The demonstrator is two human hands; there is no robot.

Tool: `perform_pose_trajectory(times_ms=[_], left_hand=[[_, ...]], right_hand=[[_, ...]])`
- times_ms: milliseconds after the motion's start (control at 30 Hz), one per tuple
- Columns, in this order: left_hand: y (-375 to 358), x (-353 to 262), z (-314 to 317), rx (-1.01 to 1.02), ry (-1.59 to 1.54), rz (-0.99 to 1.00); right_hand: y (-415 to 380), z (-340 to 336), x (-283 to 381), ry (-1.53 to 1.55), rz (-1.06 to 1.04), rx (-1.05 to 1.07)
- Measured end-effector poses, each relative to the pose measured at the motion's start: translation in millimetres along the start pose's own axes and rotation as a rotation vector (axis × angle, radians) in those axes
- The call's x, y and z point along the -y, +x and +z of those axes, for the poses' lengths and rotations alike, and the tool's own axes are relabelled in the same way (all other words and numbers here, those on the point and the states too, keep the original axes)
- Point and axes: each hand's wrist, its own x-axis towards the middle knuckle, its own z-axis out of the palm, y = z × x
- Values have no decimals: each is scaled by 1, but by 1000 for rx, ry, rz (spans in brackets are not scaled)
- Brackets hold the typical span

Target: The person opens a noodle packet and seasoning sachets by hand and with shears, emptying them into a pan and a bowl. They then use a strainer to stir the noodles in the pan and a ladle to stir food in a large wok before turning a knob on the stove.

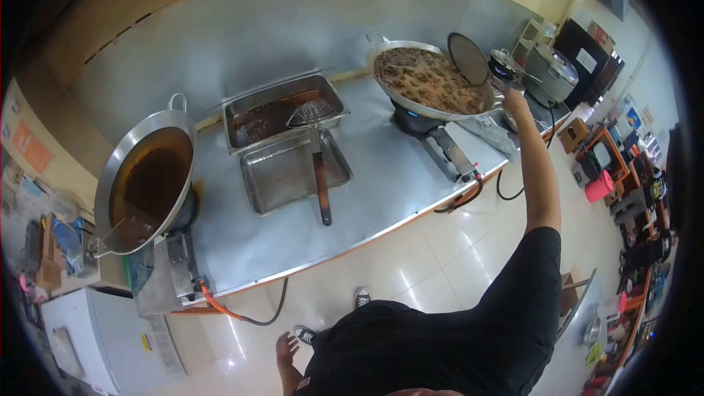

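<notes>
My right hand (515, 101) is closed around the handle of a round mesh strainer (468, 59), at the right edge of a large wok (433, 82). The strainer's disc is tilted up over the wok, which is full of bubbling oil and browned food. Under the wok a blue flame shows on the burner (416, 119). Down by my body, my left hand (287, 348) hangs over the floor with its fingers apart, holding nothing.
A second wok (152, 176) with dark oil stands at the left. Between the woks are a deep tray (233, 119), a shallow tray (293, 176) and a long-handled skimmer (320, 183). A lidded pot (551, 77) stands at the far right. A hose (257, 320) hangs below the counter.
</notes>
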Motion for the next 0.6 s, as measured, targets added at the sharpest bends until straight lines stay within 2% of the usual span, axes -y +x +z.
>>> perform_pose_trajectory(times_ms=[100,200,300,433,533,600], left_hand=[[-15,-19,20,18,39,47],[-18,-13,19,-13,54,-2],[-24,4,12,-56,30,-81],[-25,38,3,-78,36,-164],[-28,54,4,-47,-23,-175],[-28,56,10,-29,-9,-140]], right_hand=[[1,-30,-9,135,115,394],[5,-58,-23,339,216,641],[29,-50,-41,567,283,781],[47,-30,-16,694,488,817],[65,15,-15,905,602,924],[57,14,-10,985,537,866]])
